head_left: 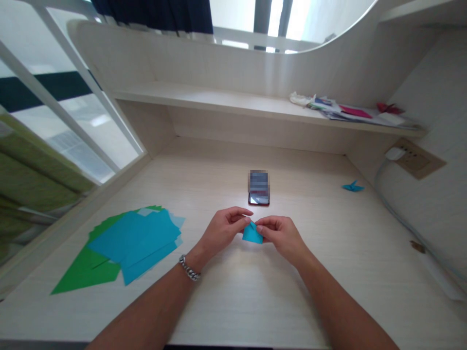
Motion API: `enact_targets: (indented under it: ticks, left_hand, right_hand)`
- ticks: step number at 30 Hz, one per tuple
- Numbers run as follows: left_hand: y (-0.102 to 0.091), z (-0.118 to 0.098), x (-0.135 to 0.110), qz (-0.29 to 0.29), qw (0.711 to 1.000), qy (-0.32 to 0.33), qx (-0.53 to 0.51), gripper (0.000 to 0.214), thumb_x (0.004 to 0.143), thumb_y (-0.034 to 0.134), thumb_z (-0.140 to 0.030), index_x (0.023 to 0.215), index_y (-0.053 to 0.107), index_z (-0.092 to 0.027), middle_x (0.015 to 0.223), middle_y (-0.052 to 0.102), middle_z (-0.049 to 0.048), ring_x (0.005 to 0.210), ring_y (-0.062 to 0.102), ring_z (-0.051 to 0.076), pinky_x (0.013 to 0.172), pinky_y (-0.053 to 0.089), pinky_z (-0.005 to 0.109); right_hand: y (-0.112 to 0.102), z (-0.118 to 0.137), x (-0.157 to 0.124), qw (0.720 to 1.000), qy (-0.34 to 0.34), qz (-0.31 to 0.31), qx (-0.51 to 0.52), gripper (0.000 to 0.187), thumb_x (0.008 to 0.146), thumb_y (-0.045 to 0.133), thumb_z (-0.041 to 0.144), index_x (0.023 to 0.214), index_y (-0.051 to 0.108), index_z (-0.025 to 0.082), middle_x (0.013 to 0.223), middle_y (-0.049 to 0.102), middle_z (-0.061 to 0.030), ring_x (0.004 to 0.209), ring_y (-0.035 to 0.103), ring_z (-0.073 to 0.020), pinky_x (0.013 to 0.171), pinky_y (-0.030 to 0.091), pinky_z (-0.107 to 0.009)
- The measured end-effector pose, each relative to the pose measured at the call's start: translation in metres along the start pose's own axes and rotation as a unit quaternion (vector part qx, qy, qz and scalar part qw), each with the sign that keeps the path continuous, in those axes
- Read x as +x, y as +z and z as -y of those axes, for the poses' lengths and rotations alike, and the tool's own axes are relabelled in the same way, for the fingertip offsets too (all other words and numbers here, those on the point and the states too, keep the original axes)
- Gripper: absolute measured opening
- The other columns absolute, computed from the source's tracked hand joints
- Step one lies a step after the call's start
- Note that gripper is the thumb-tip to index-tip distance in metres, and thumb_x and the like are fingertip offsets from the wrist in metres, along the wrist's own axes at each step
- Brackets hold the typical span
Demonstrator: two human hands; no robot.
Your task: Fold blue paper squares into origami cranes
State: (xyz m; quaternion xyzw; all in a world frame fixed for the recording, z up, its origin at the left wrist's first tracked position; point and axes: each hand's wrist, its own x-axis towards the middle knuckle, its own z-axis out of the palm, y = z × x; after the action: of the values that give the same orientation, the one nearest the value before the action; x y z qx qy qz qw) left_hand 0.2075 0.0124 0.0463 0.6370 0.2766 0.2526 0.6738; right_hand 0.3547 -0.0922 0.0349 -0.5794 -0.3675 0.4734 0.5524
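Note:
A small folded piece of blue paper [252,235] is held between both hands, just above the desk or resting on it; I cannot tell which. My left hand [226,225] pinches its upper left edge with the thumb, the forefinger stretched out above. On the other side, my right hand [280,232] grips the right edge between thumb and fingers. Past the hands lies a phone [259,188] with its screen lit and blurred out. Part of the folds is hidden by the fingers.
Blue sheets [146,238] lie over green sheets [87,272] at the left. A folded blue paper figure [352,186] sits at the right, near a white cable [386,204] plugged into a wall socket [416,158]. Papers [350,114] rest on the shelf [219,99] behind.

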Motion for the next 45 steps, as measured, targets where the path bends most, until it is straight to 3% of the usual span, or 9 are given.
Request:
enact_targets:
  ticks: [7,15,29,45]
  left_hand:
    - [0.000,0.007,0.001,-0.022,0.999,0.023,0.035,0.021,0.068,0.075,-0.024,0.084,0.070,-0.013,0.075,0.072,0.0062,0.067,0.065,0.015,0.060,0.053,0.023]
    - [0.000,0.005,0.001,-0.026,0.999,0.011,0.025,0.021,0.065,0.077,-0.022,0.083,0.069,-0.013,0.073,0.071,0.0049,0.067,0.065,0.015,0.061,0.052,0.023]
    - [-0.001,0.005,0.002,-0.029,0.999,-0.014,-0.021,0.022,0.066,0.075,-0.022,0.085,0.068,-0.012,0.074,0.072,0.0066,0.068,0.066,0.016,0.063,0.052,0.025]
    - [0.004,0.011,0.000,-0.044,0.998,0.042,0.026,0.020,0.072,0.070,-0.022,0.088,0.066,-0.013,0.082,0.070,0.0075,0.072,0.066,0.017,0.063,0.053,0.026]
  right_hand:
    - [0.002,-0.006,0.002,0.998,-0.043,0.002,-0.050,0.019,0.075,0.065,0.028,0.089,0.072,0.017,0.078,0.069,-0.0041,0.068,0.061,-0.0157,0.062,0.051,-0.029]
    - [0.006,-0.003,0.001,0.999,-0.006,-0.020,-0.026,0.022,0.068,0.073,0.031,0.081,0.070,0.014,0.069,0.068,-0.0036,0.061,0.060,-0.0148,0.054,0.049,-0.026]
    - [0.008,-0.004,-0.001,0.997,0.030,-0.024,0.063,0.027,0.061,0.079,0.034,0.076,0.069,0.014,0.070,0.069,-0.0045,0.063,0.062,-0.0161,0.059,0.052,-0.030]
    - [0.015,-0.004,0.001,0.993,0.056,-0.061,0.085,0.027,0.054,0.082,0.032,0.069,0.068,0.014,0.064,0.067,-0.0021,0.059,0.062,-0.0156,0.058,0.052,-0.030]
